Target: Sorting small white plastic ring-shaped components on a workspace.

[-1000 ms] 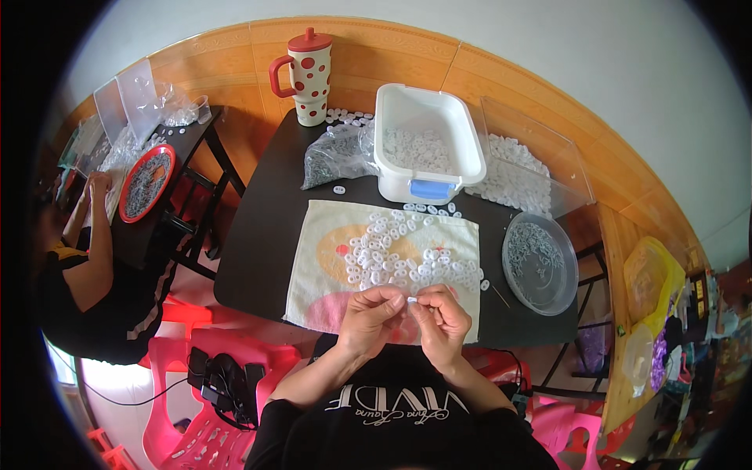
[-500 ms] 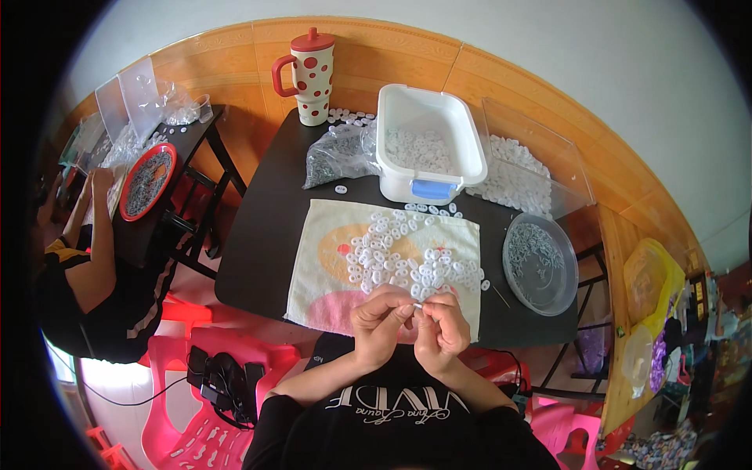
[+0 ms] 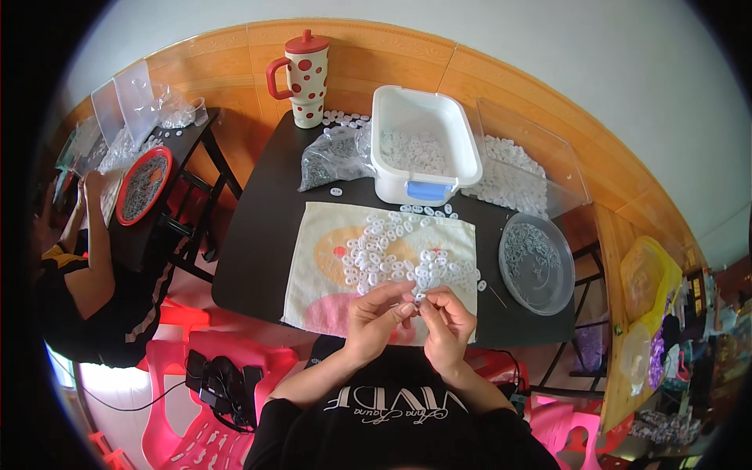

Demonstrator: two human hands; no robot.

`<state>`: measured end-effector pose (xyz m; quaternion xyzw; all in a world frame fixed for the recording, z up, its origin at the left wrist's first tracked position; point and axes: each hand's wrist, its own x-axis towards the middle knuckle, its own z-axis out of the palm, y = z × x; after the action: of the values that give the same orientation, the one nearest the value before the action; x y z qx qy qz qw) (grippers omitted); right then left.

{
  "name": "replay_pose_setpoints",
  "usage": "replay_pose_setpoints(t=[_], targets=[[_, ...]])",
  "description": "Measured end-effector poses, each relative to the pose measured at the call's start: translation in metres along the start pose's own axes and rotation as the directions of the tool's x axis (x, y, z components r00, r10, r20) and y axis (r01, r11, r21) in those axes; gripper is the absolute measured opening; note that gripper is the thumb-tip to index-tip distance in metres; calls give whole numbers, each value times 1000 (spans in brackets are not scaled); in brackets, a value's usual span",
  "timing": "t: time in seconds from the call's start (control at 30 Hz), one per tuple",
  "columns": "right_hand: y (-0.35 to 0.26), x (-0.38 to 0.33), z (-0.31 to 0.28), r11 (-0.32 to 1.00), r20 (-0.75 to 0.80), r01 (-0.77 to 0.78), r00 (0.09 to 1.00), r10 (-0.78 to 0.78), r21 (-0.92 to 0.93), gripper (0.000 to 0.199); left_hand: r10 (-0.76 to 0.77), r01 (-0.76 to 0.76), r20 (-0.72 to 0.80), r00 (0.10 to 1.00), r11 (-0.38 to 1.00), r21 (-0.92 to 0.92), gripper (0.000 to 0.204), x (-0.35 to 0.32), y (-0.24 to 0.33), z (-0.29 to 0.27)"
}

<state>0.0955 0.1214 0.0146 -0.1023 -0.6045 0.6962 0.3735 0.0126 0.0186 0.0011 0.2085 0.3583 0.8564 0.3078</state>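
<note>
A small white oval piece [image 3: 421, 297] with dark holes sits between the fingertips of both hands, above the near edge of a patterned towel [image 3: 301, 301]. My left hand [image 3: 374, 319] pinches at its left side, thumb and forefinger together. From the right, my right hand [image 3: 448, 327] grips it with thumb and forefinger. Any finer part between the fingertips is too small to make out. Just beyond the hands, many similar white oval pieces [image 3: 376, 254] lie loosely heaped on the towel.
Behind the towel stand a white tub [image 3: 427, 192] of pieces, a plastic bag [image 3: 333, 160] and a spotted tumbler [image 3: 307, 86]. To the right are a clear bin [image 3: 509, 168] and a round tray [image 3: 540, 294] of small grey parts. A co-worker [image 3: 86, 290] sits at left.
My hands have turned slightly, and the white piece now shows its face between the fingertips. The right fingers have shifted a little to the right. The whole view has moved slightly.
</note>
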Motion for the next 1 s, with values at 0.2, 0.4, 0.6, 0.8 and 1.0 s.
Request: replay_pose_setpoints(t=[0.2,0.4,0.6,0.8,1.0], targets=[[-5,1,2,985,35,95,995,-91,-142,5,-5,8,-20,1000,990,144,10,1,4,-5],[-12,2,3,908,99,230,973,-209,-350,8,1,2,-17,1000,977,214,7,0,5,0],[-10,-1,3,922,64,189,982,-178,-338,7,34,-32,-8,999,976,217,4,-2,6,5],[-6,-5,0,973,57,116,993,-107,-201,4,129,-127,13,992,945,300,3,-4,3,10],[-13,-2,1,962,59,135,990,-125,-238,6,82,-76,-16,996,966,249,12,-3,6,14]])
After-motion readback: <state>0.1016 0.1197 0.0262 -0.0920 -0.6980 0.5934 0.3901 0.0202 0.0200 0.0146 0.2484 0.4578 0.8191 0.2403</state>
